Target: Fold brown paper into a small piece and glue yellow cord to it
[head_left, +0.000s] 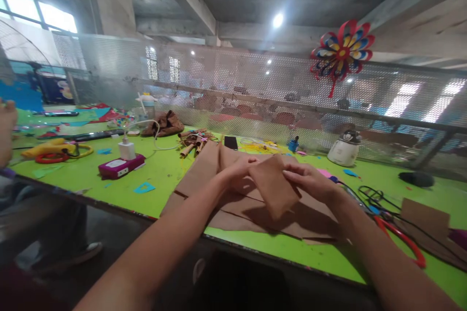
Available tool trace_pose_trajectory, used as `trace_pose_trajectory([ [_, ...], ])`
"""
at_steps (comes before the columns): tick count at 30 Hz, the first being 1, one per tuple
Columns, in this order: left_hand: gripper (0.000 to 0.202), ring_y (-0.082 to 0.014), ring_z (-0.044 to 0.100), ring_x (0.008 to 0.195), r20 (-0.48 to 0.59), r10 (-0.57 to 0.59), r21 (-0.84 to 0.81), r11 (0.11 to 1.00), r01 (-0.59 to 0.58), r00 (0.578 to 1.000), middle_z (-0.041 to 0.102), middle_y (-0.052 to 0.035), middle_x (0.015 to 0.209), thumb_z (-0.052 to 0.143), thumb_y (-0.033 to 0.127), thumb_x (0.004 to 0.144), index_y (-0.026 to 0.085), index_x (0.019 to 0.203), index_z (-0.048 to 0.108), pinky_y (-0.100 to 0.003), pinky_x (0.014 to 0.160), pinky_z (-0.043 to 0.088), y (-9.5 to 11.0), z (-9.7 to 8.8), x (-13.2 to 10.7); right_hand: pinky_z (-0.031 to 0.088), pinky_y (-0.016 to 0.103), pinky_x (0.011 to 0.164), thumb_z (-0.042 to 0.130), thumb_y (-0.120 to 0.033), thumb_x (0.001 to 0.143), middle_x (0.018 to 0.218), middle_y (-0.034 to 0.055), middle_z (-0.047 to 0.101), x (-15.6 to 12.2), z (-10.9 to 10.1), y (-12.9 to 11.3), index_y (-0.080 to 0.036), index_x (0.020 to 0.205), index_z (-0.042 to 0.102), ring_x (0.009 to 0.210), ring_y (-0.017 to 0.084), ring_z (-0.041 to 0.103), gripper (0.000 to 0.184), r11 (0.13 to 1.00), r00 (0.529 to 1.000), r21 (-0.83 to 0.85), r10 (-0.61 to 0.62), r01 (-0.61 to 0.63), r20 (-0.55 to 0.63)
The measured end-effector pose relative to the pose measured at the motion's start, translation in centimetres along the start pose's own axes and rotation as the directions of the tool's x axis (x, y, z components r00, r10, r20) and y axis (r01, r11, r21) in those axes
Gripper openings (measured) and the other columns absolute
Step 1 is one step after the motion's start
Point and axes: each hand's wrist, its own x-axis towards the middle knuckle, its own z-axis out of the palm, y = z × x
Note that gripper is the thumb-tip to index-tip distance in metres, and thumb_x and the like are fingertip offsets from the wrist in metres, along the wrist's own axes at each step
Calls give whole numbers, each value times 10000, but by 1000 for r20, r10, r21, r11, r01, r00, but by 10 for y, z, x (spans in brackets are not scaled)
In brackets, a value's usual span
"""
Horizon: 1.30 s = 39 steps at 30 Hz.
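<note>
Both my hands hold one small brown sheet piece [274, 185] just above the green table [164, 167]. My left hand [239, 169] pinches its upper left edge, fingers closed on it. My right hand [311, 180] grips its right edge, fingers curled over the material. Beneath them lie larger brown sheets [233, 204] spread flat on the table near its front edge.
Red-handled scissors [399, 235] and black cables [375, 197] lie to the right. A pink box with a white charger [122, 163] and a yellow tool [47, 148] lie left. Rolled brown pieces [193, 143], a phone [230, 142] and a white device [345, 148] sit behind. Another person's hand [6, 131] shows far left.
</note>
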Motion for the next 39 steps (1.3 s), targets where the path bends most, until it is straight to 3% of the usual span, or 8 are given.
trace_pose_trajectory([
  [3, 160, -100, 506, 695, -164, 36, 156, 988, -10, 986, 573, -18, 765, 418, 245, 819, 159, 749, 533, -214, 665, 382, 3, -5, 5, 472, 331, 718, 483, -407, 832, 990, 89, 650, 6, -1, 8, -172, 1039, 624, 846, 206, 587, 344, 942, 997, -333, 29, -50, -66],
  [7, 287, -113, 514, 707, -149, 67, 508, 861, 18, 987, 594, -38, 811, 389, 370, 849, 157, 821, 580, -225, 675, 377, 2, -4, 3, 450, 333, 770, 449, -369, 846, 955, 56, 672, 15, 8, 20, -197, 998, 652, 849, 203, 580, 306, 800, 998, -598, -52, 56, 24],
  [10, 367, -123, 510, 678, 14, 119, 598, 795, -104, 993, 610, -34, 767, 456, 465, 796, 149, 870, 628, -227, 628, 368, -4, -1, 1, 448, 304, 766, 424, -332, 859, 970, 37, 675, 19, 17, 25, -211, 1041, 634, 842, 184, 579, 303, 785, 993, -611, -50, 105, 107],
  [14, 301, -119, 506, 635, 214, 123, 680, 693, -238, 969, 611, -15, 678, 506, 385, 758, 131, 799, 663, -213, 577, 351, -13, 2, 1, 447, 267, 700, 443, -321, 848, 877, 46, 686, 20, 23, 31, -191, 958, 661, 765, 169, 585, 277, 763, 995, -641, -21, 79, 97],
  [19, 245, -127, 523, 641, 173, 149, 771, 595, -228, 974, 628, -22, 665, 533, 355, 718, 160, 760, 675, -215, 592, 361, -14, 0, 2, 430, 241, 626, 478, -326, 822, 776, 54, 675, 21, 19, 36, -168, 854, 676, 679, 154, 573, 255, 715, 998, -697, -22, 52, 52],
  [25, 238, -122, 517, 544, 171, 36, 765, 625, -156, 985, 602, -27, 562, 532, 326, 715, 144, 754, 680, -215, 538, 351, -13, -2, 2, 426, 243, 636, 490, -321, 813, 783, 65, 662, 21, 16, 38, -162, 849, 693, 680, 153, 566, 261, 681, 998, -729, -34, 68, 61],
  [31, 274, -124, 510, 579, 200, 134, 794, 559, -240, 971, 628, -26, 659, 552, 362, 713, 181, 865, 691, -214, 542, 343, -18, 2, 6, 425, 243, 634, 481, -350, 820, 770, 67, 656, 24, 20, 42, -166, 812, 698, 677, 155, 567, 285, 662, 997, -746, -63, 71, 39],
  [39, 278, -136, 513, 606, 154, 147, 840, 501, -208, 977, 633, -28, 685, 540, 403, 721, 199, 844, 683, -217, 535, 329, -20, 8, 7, 419, 242, 600, 492, -299, 810, 780, 57, 678, 23, 25, 33, -182, 831, 679, 653, 152, 573, 222, 642, 999, -766, -34, 43, 27],
])
